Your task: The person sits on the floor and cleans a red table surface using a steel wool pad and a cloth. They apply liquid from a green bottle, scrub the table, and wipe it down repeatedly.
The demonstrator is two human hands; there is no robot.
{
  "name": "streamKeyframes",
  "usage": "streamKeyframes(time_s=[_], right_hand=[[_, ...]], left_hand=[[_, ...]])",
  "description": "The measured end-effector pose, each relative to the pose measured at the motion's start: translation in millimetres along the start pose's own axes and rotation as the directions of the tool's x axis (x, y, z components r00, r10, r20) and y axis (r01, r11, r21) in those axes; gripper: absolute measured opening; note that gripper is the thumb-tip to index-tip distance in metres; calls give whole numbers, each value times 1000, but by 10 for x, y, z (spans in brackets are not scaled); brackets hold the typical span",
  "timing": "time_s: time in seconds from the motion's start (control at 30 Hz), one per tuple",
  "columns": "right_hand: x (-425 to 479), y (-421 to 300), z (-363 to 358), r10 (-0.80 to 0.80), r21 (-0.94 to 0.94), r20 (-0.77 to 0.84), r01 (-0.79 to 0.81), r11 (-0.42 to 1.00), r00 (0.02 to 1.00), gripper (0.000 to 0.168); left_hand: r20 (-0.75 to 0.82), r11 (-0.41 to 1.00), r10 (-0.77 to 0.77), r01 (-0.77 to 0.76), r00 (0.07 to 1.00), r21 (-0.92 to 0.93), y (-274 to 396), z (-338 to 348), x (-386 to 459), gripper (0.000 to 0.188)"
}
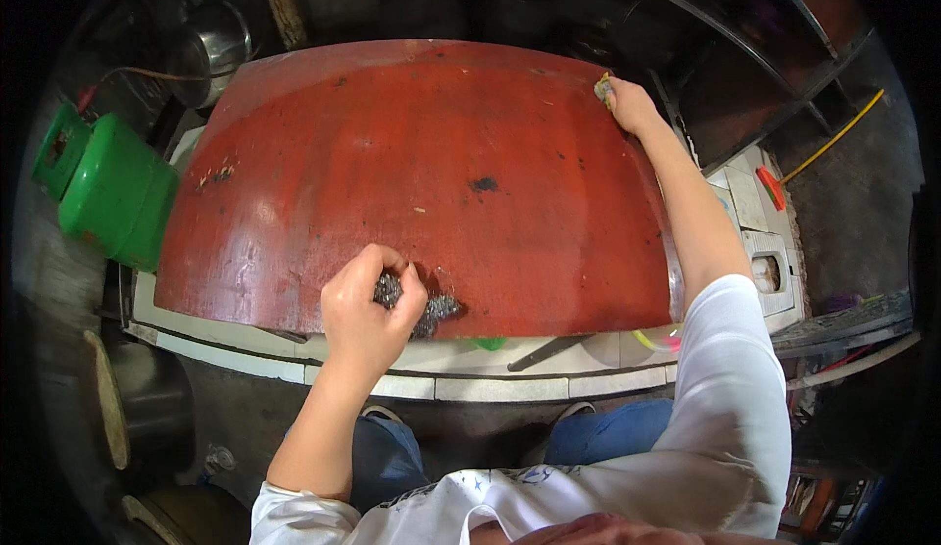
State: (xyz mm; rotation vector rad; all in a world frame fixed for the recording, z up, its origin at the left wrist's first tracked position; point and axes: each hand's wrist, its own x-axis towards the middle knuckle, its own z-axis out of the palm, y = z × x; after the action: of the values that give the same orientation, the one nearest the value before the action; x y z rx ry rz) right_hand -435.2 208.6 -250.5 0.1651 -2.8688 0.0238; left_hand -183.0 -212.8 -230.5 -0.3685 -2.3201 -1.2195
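Note:
A large red board (412, 141) with worn dark patches lies before me over a white-tiled ledge (500, 387). At its near edge, my left hand (367, 310) is closed around a grey metal scourer (439, 311), which rests against the red surface. My right hand (634, 106) reaches to the far right corner of the board. Its fingers pinch a crumpled yellow-and-grey cloth or sponge (603, 91); which of the two it is, I cannot tell. Dark spots and small pale scraps are scattered over the board between my hands.
A green plastic object (121, 192) stands against the left side, with a steel pot (213, 49) behind it. Dark pots with wooden lids (110, 398) sit at lower left. To the right are an orange brush (770, 188) with a yellow handle and a white ceramic pan (786, 284).

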Motion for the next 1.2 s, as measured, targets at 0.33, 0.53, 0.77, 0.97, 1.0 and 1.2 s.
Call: streamKeyframes(time_s=[0.33,0.53,0.77,0.97,1.0,1.2], right_hand=[[186,92,232,137,50,-139,-131,990,981,29],[-874,-173,-192,-112,125,-194,138,983,975,34],[-2033,-980,-938,-210,295,-4,202,934,978,48],[-1082,-631,-455,-294,307,-59,297,904,954,46],[-821,-460,-307,-255,234,-103,273,933,961,44],[785,-638,239,49,160,29,-53,986,998,41]], left_hand=[[4,1000,-22,22,1000,-13,-20,114,46,10],[2,1000,-6,6,1000,0,-9,113,55,10],[-9,1000,10,-10,1000,-12,13,72,39,10],[-5,999,41,-41,999,26,19,21,26,12],[3,999,39,-39,999,-2,27,40,37,11],[40,1000,25,-25,999,0,28,59,27,10]])
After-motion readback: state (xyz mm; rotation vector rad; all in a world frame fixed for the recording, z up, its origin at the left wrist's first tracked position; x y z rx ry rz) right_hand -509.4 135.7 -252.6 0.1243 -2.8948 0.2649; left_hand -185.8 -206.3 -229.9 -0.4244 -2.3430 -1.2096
